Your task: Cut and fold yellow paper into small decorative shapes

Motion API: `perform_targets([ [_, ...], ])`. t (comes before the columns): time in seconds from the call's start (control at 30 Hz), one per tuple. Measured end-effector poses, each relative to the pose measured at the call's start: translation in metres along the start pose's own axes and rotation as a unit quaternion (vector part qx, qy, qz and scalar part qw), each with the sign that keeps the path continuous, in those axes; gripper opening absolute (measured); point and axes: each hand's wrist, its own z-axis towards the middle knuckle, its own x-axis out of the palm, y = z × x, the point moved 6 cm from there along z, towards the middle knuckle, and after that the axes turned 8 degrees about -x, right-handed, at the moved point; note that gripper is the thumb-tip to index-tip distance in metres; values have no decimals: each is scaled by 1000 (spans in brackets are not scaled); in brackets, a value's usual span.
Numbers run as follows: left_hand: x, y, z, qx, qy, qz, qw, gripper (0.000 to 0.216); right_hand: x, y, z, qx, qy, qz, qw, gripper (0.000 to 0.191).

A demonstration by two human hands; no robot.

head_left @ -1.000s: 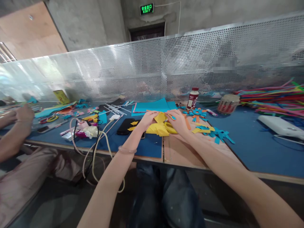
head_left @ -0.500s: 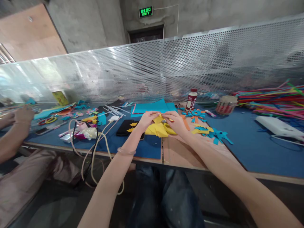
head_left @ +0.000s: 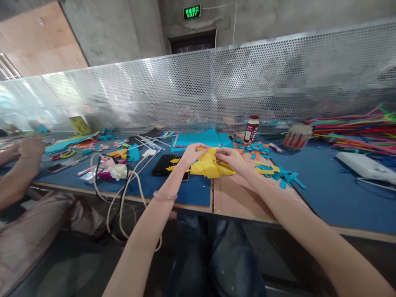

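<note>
My left hand (head_left: 192, 153) and my right hand (head_left: 229, 158) meet over a pile of yellow paper pieces (head_left: 206, 166) at the middle of the table. Both hands pinch a folded yellow piece between their fingertips, lifted slightly above the pile. Yellow-handled scissors (head_left: 225, 168) lie on the wood just below my right hand. A black phone (head_left: 163, 164) lies left of my left hand. Teal paper sheets (head_left: 198, 138) lie flat behind the hands.
A bottle with a red cap (head_left: 251, 128), a round tub (head_left: 297, 135), teal and orange cut-outs (head_left: 272, 169), a heap of coloured sticks (head_left: 355, 128) and a white device (head_left: 365, 166) lie to the right. Cables (head_left: 123, 185) hang at left. Another person's arm (head_left: 18, 173) rests far left. A perforated screen (head_left: 216, 86) backs the table.
My right hand has drawn slightly back from the teal scrap and now pinches the yellow piece together with my left hand. The scissors' loops show beside the pile.
</note>
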Motion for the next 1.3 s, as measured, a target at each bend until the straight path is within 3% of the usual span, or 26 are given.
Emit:
perform_targets([
  [0.13, -1, 0, -1, -1, -6, -18, 1000, 29, 4, 6, -1, -16, -15, 1, 1000, 24],
  [0.27, -2, 5, -1, -64, -26, -88, 994, 41, 2, 10, -1, -23, -58, -1, 998, 24],
  [0.5, 8, 11, 1, -147, 64, -179, 971, 60, -5, 3, 1, -27, -97, 23, 995, 24],
  [0.8, 11, 10, -2, -90, 82, -123, 985, 34, -4, 8, -2, -25, -103, -1, 994, 28],
  [1.03, 11, 17, 2, -97, 84, -134, 983, 30, -3, 11, -2, -93, -102, -99, 986, 30],
  [1.13, 4, 22, 7, -104, 36, -121, 986, 32, -4, 11, -2, -89, -103, -123, 983, 34],
  [1.2, -10, 28, 9, -121, -51, -49, 990, 30, -3, 14, -2, -99, -73, -167, 978, 39],
  [1.3, -32, 33, 7, -152, -162, 100, 970, 26, 14, 12, -6, -126, 96, -285, 945, 56],
])
